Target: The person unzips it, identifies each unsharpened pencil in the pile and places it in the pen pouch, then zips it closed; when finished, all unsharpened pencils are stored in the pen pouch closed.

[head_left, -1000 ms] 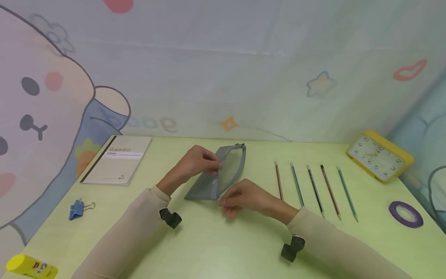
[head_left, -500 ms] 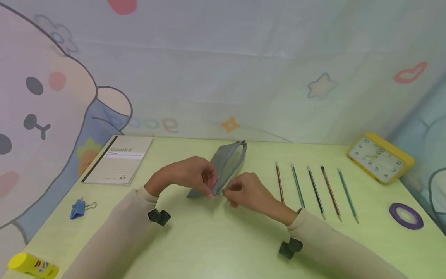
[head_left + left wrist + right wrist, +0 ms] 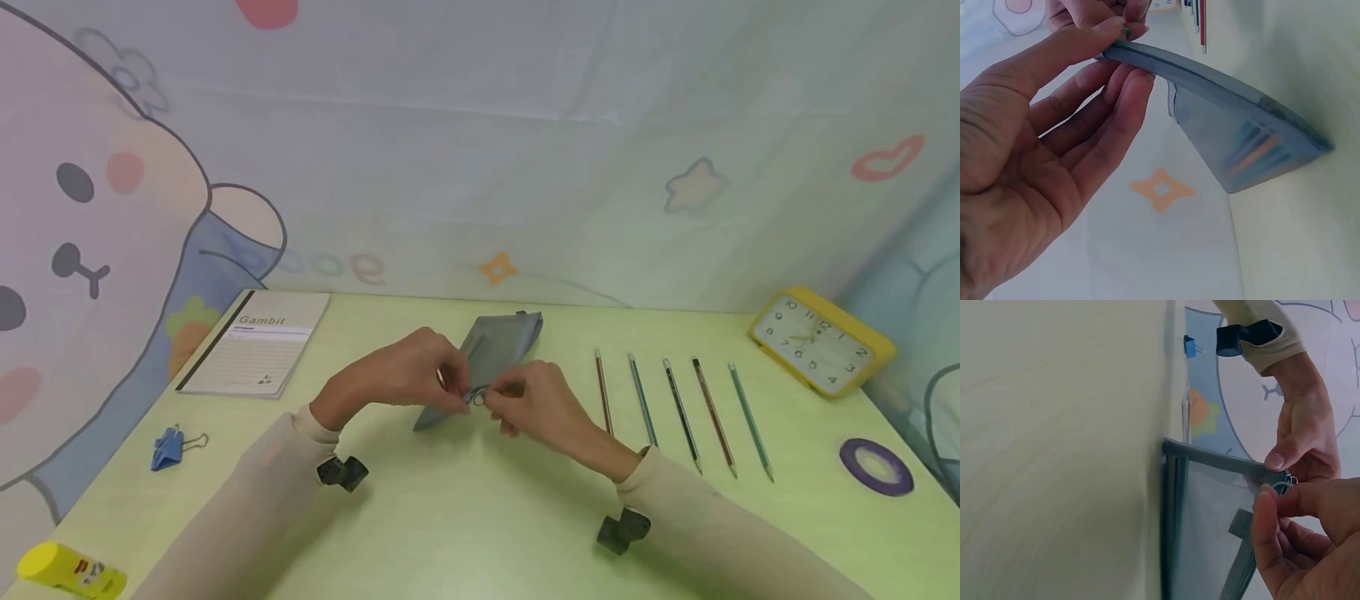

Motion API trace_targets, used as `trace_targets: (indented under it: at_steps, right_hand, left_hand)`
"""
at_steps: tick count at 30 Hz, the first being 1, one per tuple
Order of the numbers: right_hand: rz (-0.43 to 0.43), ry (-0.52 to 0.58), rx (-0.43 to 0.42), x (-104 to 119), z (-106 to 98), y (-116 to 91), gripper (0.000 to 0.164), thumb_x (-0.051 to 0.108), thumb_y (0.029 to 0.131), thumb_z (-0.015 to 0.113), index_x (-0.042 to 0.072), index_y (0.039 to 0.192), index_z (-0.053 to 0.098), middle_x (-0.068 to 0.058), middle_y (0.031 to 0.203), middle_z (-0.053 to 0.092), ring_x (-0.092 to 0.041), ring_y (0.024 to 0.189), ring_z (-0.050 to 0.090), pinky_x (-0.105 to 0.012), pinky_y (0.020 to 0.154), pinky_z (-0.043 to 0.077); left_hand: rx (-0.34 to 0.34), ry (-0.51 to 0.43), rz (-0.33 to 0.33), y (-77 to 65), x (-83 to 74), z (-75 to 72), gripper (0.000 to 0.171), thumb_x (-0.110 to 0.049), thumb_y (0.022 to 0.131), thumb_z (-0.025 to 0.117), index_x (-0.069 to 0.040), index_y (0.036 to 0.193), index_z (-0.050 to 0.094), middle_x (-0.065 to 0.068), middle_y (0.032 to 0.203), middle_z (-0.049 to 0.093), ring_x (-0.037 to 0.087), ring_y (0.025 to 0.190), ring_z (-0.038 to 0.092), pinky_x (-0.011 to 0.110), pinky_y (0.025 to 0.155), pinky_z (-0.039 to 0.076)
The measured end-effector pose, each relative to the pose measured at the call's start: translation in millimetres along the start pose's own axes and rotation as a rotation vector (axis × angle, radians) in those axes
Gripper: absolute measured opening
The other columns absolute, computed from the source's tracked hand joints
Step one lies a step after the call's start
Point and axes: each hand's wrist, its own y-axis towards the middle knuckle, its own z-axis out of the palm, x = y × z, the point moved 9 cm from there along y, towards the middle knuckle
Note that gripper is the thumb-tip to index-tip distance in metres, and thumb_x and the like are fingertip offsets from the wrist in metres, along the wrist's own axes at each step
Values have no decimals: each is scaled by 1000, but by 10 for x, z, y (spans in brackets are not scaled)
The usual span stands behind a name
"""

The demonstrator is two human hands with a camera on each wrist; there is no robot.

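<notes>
A grey see-through zipper pouch (image 3: 504, 340) stands tilted at the middle of the table, its near end raised. My left hand (image 3: 416, 371) pinches its upper near corner between thumb and fingers, right at the end of the zipper. Close beside it, my right hand (image 3: 534, 402) pinches a small ring-shaped zipper pull (image 3: 1280, 487) between thumb and forefinger. In the left wrist view, the pouch (image 3: 1210, 119) has its lower edge by the tabletop, and blurred coloured strokes show on its side. My right fingers partly cover the pull.
Several pencils (image 3: 680, 410) lie in a row on the right, with a yellow clock (image 3: 823, 340) and purple tape roll (image 3: 876, 467) beyond them. A notebook (image 3: 255, 343), blue binder clip (image 3: 168, 448) and yellow glue stick (image 3: 72, 570) lie on the left.
My left hand has come down from the pouch's upper edge to its near corner. My right hand has risen slightly with the pull. The pouch has turned, and its gaping mouth no longer shows.
</notes>
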Motion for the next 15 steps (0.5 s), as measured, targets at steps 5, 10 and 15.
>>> trace_targets:
  at_steps: [5,10,15]
  right_hand:
    - [-55,6,-53,83,-103,28,15,13,98,64,10,89,76,-4,72,70,-15,56,63,-25,51,54]
    - [-102,18,-126,158,-243,62,12,13,97,67,11,92,77,0,74,68,-13,59,61,-23,53,50]
    - [-129,-30,-167,183,-372,104,13,12,97,67,6,94,78,-4,75,72,-8,57,61,-22,52,49]
  left_hand:
    - [-96,14,12,-42,-55,-165,10,-15,84,79,-20,76,75,-11,76,71,2,73,68,23,67,58]
    - [-229,13,-1,-88,-77,-320,14,-6,86,70,-14,87,81,-7,82,76,6,76,72,21,70,60]
    - [-330,71,81,-96,-135,-376,13,-3,88,72,-9,92,83,-1,84,77,7,74,73,20,67,59]
